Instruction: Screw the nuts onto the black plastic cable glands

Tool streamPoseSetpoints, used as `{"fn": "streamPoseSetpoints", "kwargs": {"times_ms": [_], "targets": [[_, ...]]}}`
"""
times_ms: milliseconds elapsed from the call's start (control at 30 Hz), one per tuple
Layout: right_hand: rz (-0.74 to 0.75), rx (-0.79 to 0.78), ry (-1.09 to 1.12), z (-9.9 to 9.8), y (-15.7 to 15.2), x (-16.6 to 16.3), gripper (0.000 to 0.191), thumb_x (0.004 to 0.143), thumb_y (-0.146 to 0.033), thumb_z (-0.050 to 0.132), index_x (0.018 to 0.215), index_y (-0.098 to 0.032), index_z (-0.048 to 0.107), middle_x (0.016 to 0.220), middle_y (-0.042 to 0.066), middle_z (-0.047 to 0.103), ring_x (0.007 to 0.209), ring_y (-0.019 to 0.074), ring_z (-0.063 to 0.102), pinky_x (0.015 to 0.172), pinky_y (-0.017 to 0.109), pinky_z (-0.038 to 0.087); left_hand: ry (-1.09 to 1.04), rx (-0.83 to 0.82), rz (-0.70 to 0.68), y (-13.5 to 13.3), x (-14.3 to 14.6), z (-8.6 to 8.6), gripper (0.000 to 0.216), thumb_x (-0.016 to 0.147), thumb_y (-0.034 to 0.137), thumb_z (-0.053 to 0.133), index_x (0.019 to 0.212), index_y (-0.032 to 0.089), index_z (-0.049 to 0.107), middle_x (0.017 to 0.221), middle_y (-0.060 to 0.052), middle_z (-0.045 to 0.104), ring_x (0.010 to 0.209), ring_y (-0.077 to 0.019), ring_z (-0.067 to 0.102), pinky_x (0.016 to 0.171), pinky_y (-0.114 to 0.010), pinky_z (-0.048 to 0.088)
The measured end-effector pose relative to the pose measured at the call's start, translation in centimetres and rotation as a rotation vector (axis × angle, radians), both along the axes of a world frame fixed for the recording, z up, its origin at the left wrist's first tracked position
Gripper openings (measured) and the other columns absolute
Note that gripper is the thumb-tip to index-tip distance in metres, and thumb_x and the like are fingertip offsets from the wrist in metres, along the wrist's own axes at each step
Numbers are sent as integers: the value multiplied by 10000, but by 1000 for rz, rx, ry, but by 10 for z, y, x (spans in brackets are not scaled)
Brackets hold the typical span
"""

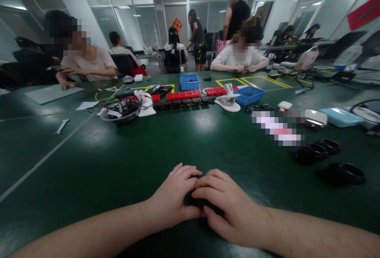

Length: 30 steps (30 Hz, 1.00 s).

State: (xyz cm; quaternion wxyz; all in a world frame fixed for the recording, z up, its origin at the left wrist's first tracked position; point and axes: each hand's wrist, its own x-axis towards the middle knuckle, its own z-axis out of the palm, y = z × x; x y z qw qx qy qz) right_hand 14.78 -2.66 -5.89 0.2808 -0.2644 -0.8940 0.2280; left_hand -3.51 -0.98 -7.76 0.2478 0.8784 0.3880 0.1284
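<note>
My left hand point(178, 190) and my right hand point(224, 200) meet low over the green table point(142, 151), in the middle of the view. Their fingers are curled toward each other, fingertips nearly touching. Between them shows part of a small dark thing point(189, 199), mostly covered by the fingers, so its kind cannot be told. Both thumbs come together at its near side. To the right lie several black ring-shaped things, such as a front one point(346, 173) and one further back point(314, 152).
Ahead stand a metal bowl of cables point(118, 118), white clips point(228, 101), red socket strips point(184, 94) and a blue bin point(249, 95). A wrench point(61, 126) lies left. A light blue case point(341, 116) is at right. People sit across the table.
</note>
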Motion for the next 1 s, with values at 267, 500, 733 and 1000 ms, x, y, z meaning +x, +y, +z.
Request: {"fn": "streamPoseSetpoints", "kwargs": {"times_ms": [267, 500, 733, 1000], "targets": [[50, -12, 64, 1, 0, -1, 346, 609, -47, 381, 870, -170, 571, 891, 43, 631, 854, 164, 515, 836, 364, 405, -19, -3, 13, 1, 0, 1, 378, 621, 409, 737, 933, 223, 634, 1150, -49, 539, 1132, -262, 439, 1035, -496, 205], [58, -63, 106, 2, 2, -2, 290, 609, -38, 384, 784, -163, 577, 828, 28, 645, 825, 133, 544, 870, 343, 397, -21, 7, 2, 2, 2, 1, 313, 618, 411, 735, 834, 206, 642, 1123, -59, 543, 1111, -261, 443, 1018, -484, 222], [70, 50, 127, -6, 3, -1, 253, 686, -17, 380, 623, -183, 560, 834, -38, 677, 921, 140, 522, 870, 334, 386, -37, 43, -8, 0, 2, -3, 391, 605, 337, 734, 958, 221, 613, 1114, -47, 547, 1092, -254, 454, 1008, -468, 244], [128, 190, 121, -4, 2, 7, 284, 772, -37, 413, 863, -223, 607, 1043, -57, 649, 1132, 126, 429, 1036, 333, 224, -19, 75, -24, 2, 1, -10, 431, 641, 325, 696, 1045, 227, 582, 1140, -56, 545, 1108, -272, 449, 1014, -505, 232]]}}
